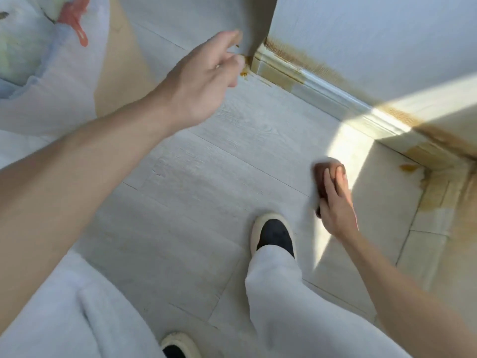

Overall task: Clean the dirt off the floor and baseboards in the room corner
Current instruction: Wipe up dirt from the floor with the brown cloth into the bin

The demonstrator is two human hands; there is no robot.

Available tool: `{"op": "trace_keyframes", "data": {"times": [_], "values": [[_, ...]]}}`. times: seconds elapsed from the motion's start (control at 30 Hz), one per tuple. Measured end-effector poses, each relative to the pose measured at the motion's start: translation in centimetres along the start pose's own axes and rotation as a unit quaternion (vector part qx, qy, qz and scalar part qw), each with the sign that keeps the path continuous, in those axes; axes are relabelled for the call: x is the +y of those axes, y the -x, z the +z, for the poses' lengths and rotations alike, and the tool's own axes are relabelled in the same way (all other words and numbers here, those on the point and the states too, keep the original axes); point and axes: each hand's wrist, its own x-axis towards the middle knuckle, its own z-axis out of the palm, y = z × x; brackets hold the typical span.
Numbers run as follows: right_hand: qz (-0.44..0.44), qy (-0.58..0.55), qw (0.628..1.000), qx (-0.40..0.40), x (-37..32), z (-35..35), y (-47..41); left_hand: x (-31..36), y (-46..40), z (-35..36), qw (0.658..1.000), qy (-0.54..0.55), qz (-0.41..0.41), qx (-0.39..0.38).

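Observation:
Yellow-brown dirt [281, 76] coats the white baseboard [335, 96] along the far wall and streaks the wall above it. An orange blob [410, 167] lies on the pale plank floor [206, 177] in the sunlit corner, and stains run down the right baseboard [436, 195]. A smaller blob [244, 73] sits at the baseboard's left end. My right hand [335, 205] grips a brown sponge [327, 169] with a white underside, down at the floor left of the corner. My left hand [204, 81] is blurred, its thumb and fingers at the lower corner of a grey board [206, 19].
The grey board has brown cardboard-like edges and stands against the wall's left end. A pale plastic bag [38, 47] with red print is at the upper left. My feet in dark shoes [275, 233] and white trousers stand on the planks.

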Motion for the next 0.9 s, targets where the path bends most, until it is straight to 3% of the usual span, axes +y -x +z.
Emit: {"op": "trace_keyframes", "data": {"times": [0.17, 0.23, 0.3, 0.4, 0.5, 0.57, 0.6, 0.67, 0.77, 0.83, 0.9], "values": [[0.287, -0.049, 0.956, 0.037, 1.1, 3.7, 12.8, 5.7, 0.2, 2.5, 0.994, 0.003, 0.105, -0.041], [0.299, -0.033, 0.952, 0.058, -2.3, 5.7, 12.9, 5.7, 0.6, 2.4, 0.991, -0.019, 0.121, -0.046], [0.217, -0.037, 0.974, 0.057, -6.5, 7.0, 9.5, 4.4, 0.8, 1.8, 0.993, -0.040, 0.108, -0.030], [-0.035, -0.011, 0.999, 0.019, -13.3, 8.5, 3.8, 2.8, 0.6, 1.1, 0.998, -0.007, 0.055, 0.015], [-0.286, 0.043, 0.954, -0.081, -19.6, 10.0, 0.7, 1.8, 0.0, 1.8, 0.999, 0.003, 0.024, 0.024], [-0.354, 0.095, 0.921, -0.134, -20.4, 10.2, 0.6, 1.5, -0.5, 2.8, 1.000, 0.011, 0.010, 0.016], [-0.356, 0.095, 0.921, -0.127, -19.2, 9.8, 0.4, 1.4, -0.8, 3.3, 1.000, 0.015, 0.006, 0.009], [-0.292, 0.062, 0.952, -0.062, -14.8, 8.2, 0.3, 1.4, -1.6, 4.5, 1.000, 0.024, 0.013, -0.010], [-0.052, -0.016, 0.996, 0.066, -4.4, 4.9, 2.1, 2.2, -2.5, 6.4, 0.998, 0.046, 0.027, -0.030], [0.130, -0.068, 0.983, 0.108, 1.7, 3.3, 6.5, 3.0, -2.8, 7.8, 0.996, 0.051, 0.042, -0.053], [0.256, -0.052, 0.958, 0.118, 4.5, 3.6, 11.9, 3.5, -3.0, 9.1, 0.994, 0.050, 0.058, -0.076]]}}
